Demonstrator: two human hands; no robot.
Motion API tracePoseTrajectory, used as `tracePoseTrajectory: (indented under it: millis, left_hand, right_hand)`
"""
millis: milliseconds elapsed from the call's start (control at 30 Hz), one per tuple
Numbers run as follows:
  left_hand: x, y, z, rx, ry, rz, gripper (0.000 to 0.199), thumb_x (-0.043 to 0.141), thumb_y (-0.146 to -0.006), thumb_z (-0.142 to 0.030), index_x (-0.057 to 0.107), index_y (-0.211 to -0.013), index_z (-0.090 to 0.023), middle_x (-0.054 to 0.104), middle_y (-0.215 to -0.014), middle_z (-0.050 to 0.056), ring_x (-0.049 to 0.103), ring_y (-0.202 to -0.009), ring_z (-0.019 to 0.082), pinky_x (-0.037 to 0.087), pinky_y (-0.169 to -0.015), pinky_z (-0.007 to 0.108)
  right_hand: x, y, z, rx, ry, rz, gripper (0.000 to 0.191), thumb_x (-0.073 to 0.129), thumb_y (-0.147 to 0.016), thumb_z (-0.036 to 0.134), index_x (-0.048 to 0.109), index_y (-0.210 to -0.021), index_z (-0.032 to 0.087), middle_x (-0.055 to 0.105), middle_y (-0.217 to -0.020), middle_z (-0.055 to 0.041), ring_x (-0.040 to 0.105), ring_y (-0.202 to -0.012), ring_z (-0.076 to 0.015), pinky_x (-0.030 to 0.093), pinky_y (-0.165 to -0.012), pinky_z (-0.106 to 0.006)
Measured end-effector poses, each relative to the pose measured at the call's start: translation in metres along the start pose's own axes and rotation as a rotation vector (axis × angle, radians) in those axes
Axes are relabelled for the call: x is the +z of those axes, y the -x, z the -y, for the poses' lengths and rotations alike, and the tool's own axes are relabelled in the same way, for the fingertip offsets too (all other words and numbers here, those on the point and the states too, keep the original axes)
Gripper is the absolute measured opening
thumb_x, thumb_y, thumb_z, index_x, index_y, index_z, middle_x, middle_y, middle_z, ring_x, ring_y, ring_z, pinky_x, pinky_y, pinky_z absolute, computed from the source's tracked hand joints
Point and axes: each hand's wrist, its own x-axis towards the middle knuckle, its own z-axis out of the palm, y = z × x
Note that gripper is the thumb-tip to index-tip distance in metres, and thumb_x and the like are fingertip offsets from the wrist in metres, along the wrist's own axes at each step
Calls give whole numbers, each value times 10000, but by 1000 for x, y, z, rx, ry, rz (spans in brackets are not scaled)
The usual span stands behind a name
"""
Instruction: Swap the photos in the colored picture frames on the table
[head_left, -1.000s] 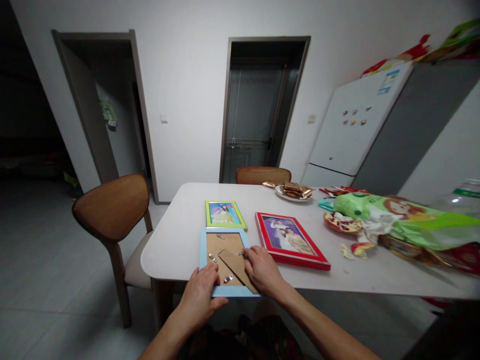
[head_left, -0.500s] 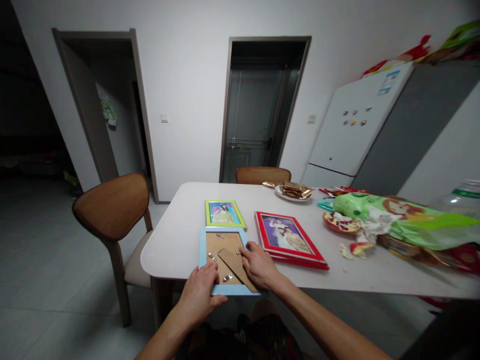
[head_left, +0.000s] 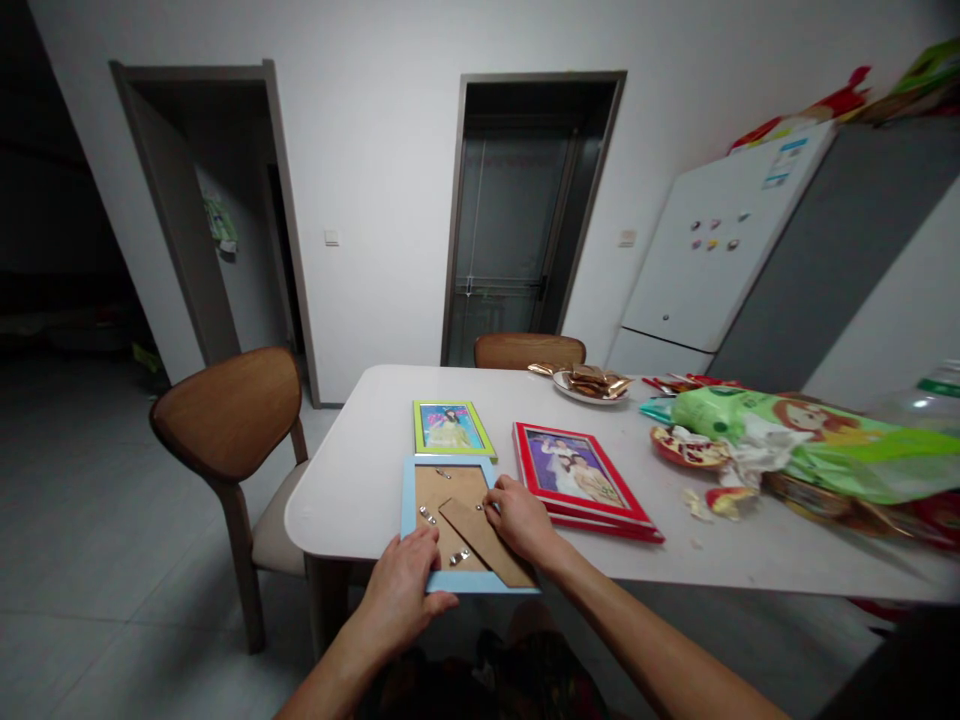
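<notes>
A light blue frame (head_left: 409, 500) lies back side up at the table's near edge, its brown backing (head_left: 442, 490) showing metal clips and a slanted stand flap (head_left: 480, 535). My left hand (head_left: 405, 580) grips the frame's lower left corner, thumb below the edge. At the frame's right side, my right hand (head_left: 521, 520) has its fingers curled at a small clip, mostly hidden by the fingertips. Just behind lies a green-edged picture (head_left: 450, 427). To the right sit stacked red frames (head_left: 577, 470), the top one showing a photo.
A plate of wrapped snacks (head_left: 592, 385) stands at the table's back. Fruit pieces (head_left: 690, 447) and a green package (head_left: 840, 440) lie on the right. A wooden chair (head_left: 232, 415) is at the left, another (head_left: 529, 350) behind the table.
My right hand's fingers have drawn in more tightly at the frame's right clip. My left hand keeps its hold on the corner. The view has shifted slightly.
</notes>
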Motion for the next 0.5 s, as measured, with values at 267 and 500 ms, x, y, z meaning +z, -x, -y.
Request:
tracePoseTrajectory:
  millis: [267,500]
  left_hand:
    - [2,1,2,-23,13,-4,435,693,-576,-297,528,-963,-185,483,-1210,89,408,-1135,232,291,-966,393]
    - [0,1,0,-9,11,10,323,688,-585,-268,552,-864,-180,453,-1246,95,379,-1163,232,285,-973,379]
  right_hand:
    - [-5,20,-2,-106,-132,18,320,323,-818,246,624,-782,147,500,-916,-73,487,-842,-144,354,-758,-238]
    - [-11,41,18,-145,-91,-71,282,401,-795,315,563,-993,196,467,-1106,-94,406,-995,-215,312,-834,-349]
